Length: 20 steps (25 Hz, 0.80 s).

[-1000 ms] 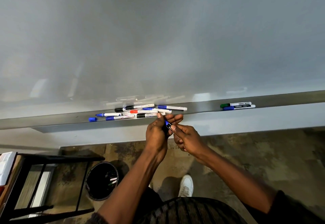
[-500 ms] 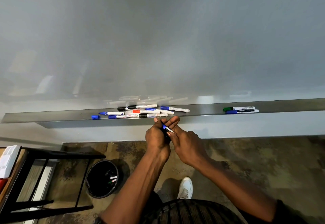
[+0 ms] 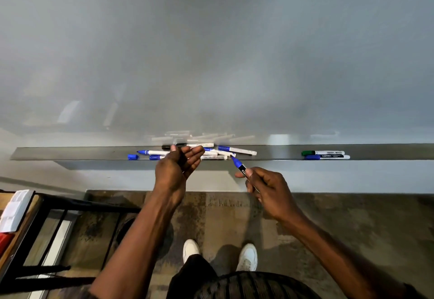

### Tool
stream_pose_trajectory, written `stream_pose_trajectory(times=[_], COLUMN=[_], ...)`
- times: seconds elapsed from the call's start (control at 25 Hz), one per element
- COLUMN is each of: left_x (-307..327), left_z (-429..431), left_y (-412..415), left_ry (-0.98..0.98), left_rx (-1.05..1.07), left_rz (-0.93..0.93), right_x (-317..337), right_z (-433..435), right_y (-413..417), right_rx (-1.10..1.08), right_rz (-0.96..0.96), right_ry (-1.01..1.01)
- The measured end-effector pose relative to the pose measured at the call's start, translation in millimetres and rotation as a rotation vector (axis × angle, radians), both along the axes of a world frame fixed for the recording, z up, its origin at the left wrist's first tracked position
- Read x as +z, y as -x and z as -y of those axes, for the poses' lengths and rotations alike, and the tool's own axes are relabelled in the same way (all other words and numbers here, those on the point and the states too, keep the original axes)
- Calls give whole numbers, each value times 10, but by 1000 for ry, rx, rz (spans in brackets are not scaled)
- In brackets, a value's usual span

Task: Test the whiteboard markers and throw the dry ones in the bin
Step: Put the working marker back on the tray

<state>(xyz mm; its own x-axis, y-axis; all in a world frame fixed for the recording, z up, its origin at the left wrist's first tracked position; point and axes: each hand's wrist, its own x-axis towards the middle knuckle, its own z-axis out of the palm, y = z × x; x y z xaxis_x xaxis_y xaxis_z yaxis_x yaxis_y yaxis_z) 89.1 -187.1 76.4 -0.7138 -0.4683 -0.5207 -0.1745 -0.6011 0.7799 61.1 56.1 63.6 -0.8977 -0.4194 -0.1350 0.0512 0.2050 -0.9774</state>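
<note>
Gripping a blue whiteboard marker in the right hand, a person stands ready to test it, thumb and fingers clamped on the black barrel while the blue writing end juts up and away from the fingertips toward the whiteboard. The left hand hovers beside it, its fingers loosely curved and slightly apart, with nothing visible in them. Just beyond those fingertips, a heap of markers lies on the metal tray, with a loose blue cap farther out to the left. Well to the right of the gripping fingers, a green marker and a blue marker lie side by side on the same tray. The bin, a dark round shape on the floor, sits far below the fingers and is mostly hidden behind the left forearm. The step in hand appears to be the trial stroke: the tip seems bare, though the view is too small to be sure. Next, the right hand would need to lift the tip to the board and draw a short line, pressing lightly.
</note>
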Motion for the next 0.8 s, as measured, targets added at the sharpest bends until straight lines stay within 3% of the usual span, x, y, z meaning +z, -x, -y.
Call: stream_pose_trajectory(times=[0.12, 0.28, 0.36, 0.48, 0.64, 0.8], left_x=[124, 309, 464, 838, 1414, 1613], left_z=[-306, -357, -333, -389, -417, -326], left_y=[52, 130, 297, 578, 865, 1080], left_ry=[344, 1310, 1568, 1815, 1914, 1994], left_rx=[-3, -50, -62, 40, 91, 166], left_rz=[-57, -189, -376, -579, -692, -696], right_x=[172, 477, 688, 1052, 1557, 2176], right_z=[77, 98, 96, 52, -18, -12], right_y=[50, 194, 316, 476, 672, 837], right_rx=[-69, -226, -318, -400, -455, -462], right_rz=[-75, -140, -169, -182, -297, -546], right_ry=[53, 206, 259, 416, 532, 536])
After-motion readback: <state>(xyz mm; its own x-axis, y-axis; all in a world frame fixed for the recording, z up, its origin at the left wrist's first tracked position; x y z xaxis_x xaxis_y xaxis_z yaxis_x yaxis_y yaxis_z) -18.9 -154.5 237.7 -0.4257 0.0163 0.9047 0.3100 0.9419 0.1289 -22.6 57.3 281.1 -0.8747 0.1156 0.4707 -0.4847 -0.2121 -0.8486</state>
